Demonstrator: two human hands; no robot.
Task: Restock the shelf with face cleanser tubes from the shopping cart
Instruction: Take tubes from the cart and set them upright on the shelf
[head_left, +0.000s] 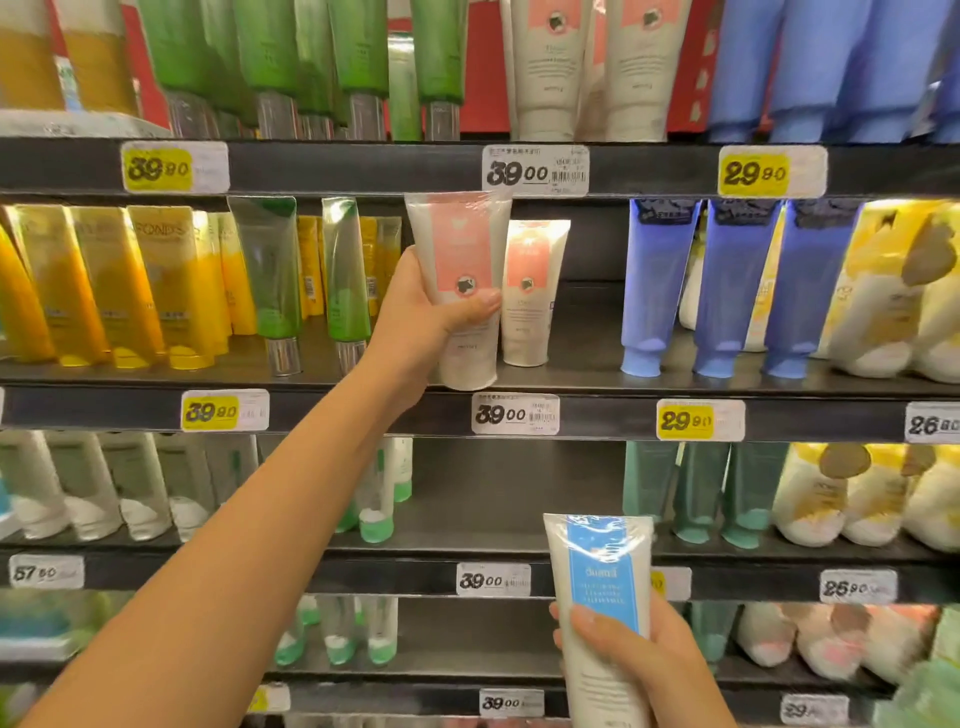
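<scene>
My left hand (426, 322) grips a white tube with a pink label (460, 260), cap down, at the front edge of the second shelf (592, 382). A matching pink-label tube (530, 296) stands just right of it on that shelf. Low in the view, my right hand (628, 654) holds a white tube with a blue label (600, 582) upright in front of the lower shelves. The shopping cart is out of view.
Yellow (130, 291) and green tubes (270, 280) fill the shelf to the left, blue tubes (727, 291) to the right. A gap lies between the pink tubes and the blue ones. More pink-label tubes (550, 67) stand on the top shelf. Price tags (514, 414) line the shelf edges.
</scene>
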